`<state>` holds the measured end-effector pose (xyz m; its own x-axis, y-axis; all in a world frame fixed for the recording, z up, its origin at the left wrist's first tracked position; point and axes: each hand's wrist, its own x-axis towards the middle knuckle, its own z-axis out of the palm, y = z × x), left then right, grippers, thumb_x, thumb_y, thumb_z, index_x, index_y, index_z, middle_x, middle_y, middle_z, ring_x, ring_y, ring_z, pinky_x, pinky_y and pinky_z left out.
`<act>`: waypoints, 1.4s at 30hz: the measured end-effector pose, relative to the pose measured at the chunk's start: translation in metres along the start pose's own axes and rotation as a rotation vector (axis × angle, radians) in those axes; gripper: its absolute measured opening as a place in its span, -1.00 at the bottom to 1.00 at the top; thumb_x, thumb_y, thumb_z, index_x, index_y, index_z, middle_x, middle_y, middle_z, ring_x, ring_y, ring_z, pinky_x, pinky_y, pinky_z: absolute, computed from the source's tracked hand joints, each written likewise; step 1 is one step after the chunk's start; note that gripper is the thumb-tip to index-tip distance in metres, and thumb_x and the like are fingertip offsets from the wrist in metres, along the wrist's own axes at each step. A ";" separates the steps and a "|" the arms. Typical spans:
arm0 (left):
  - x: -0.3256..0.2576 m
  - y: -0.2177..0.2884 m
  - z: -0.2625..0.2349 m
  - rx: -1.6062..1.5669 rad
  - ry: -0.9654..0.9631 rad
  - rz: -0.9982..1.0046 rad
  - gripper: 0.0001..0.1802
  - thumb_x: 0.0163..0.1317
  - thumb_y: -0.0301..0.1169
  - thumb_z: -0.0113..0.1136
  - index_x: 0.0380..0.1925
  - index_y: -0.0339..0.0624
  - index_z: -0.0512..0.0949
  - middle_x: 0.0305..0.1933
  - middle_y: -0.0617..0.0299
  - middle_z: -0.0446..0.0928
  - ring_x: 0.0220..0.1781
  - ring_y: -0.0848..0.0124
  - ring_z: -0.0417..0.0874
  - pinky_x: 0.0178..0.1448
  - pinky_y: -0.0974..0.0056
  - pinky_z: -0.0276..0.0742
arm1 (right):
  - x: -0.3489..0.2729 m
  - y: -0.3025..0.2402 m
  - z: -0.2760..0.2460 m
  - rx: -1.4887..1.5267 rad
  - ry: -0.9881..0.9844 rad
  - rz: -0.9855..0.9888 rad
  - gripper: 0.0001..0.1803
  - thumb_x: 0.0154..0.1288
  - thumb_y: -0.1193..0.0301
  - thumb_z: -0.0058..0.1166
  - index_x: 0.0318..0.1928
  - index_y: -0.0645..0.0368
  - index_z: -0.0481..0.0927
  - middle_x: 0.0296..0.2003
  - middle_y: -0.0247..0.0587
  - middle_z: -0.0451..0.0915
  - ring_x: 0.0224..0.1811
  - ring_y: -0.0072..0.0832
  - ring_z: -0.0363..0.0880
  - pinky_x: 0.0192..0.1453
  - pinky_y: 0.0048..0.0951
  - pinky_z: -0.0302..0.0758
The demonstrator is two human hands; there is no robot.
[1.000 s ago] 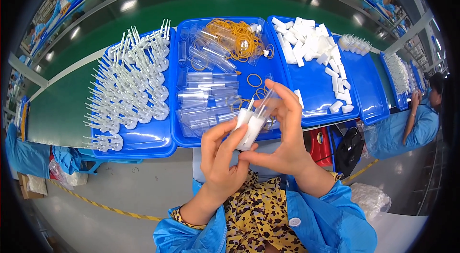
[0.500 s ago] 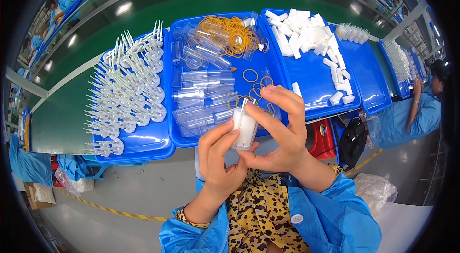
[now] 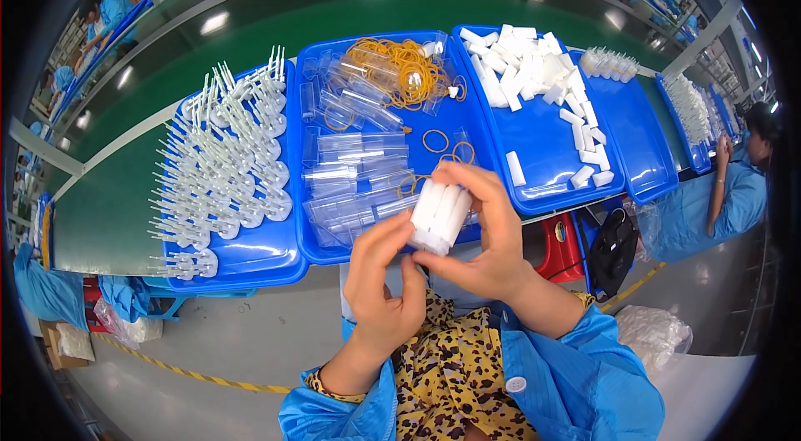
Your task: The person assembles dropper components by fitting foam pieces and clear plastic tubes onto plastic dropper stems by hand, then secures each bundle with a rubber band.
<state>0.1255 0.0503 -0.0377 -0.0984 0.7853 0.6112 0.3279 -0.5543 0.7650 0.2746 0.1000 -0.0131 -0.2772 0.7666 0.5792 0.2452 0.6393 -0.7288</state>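
In front of my chest, above the near edge of the middle tray, I hold a small white assembly (image 3: 440,216) between both hands. White foam blocks stand side by side in it, and its lower end looks translucent. My left hand (image 3: 380,287) closes its fingertips on the left side of the assembly. My right hand (image 3: 491,253) grips it from the right, index finger over the top and thumb at the bottom. The pins of the assembly are out of sight. Directly beyond my hands lie clear plastic sleeves (image 3: 355,149) and yellow rubber bands (image 3: 435,141).
To the left, a blue tray (image 3: 250,262) bears rows of white pronged parts (image 3: 221,166). The middle blue tray (image 3: 425,178) holds sleeves and bands. White foam blocks (image 3: 534,65) pile up in the tray at right. A co-worker (image 3: 722,199) sits at far right.
The assembly has turned and tilted in my hands, and its pins no longer show. My right index finger has moved from the pins to over the top. The trays appear slightly lower in view.
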 end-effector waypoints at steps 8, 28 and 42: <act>0.003 0.009 0.004 -0.565 0.009 -0.248 -0.58 0.16 -0.69 0.18 0.02 -0.35 0.31 0.22 -0.11 0.28 0.20 0.18 0.52 0.18 0.22 0.61 | 0.005 -0.001 0.007 -0.110 0.121 -0.177 -0.19 -0.25 0.53 0.43 0.12 0.23 0.35 0.10 0.01 0.35 0.21 -0.06 0.34 0.20 -0.16 0.43; -0.001 0.015 0.005 -0.185 0.019 -0.172 -0.62 0.11 -0.68 0.22 -0.02 -0.33 0.53 0.18 -0.18 0.36 0.11 0.21 0.52 -0.13 0.33 0.63 | -0.005 -0.004 0.017 -0.279 0.201 -0.374 -0.42 -0.17 0.57 0.34 -0.01 0.24 0.50 0.03 -0.09 0.41 0.09 -0.10 0.48 0.12 -0.14 0.52; -0.011 0.002 -0.004 -0.605 0.163 -0.286 -0.66 0.19 -0.61 0.22 -0.01 -0.41 0.48 0.20 -0.15 0.37 0.18 0.18 0.50 0.19 0.19 0.51 | 0.062 0.061 -0.049 -0.609 -0.015 0.051 -0.72 0.05 0.33 0.31 -0.23 0.18 0.62 -0.37 -0.25 0.62 -0.33 -0.32 0.58 -0.27 -0.33 0.47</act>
<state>0.1240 0.0393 -0.0418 -0.2583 0.8984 0.3552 -0.3099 -0.4253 0.8504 0.3184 0.1895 -0.0040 -0.2636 0.7988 0.5408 0.7442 0.5251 -0.4129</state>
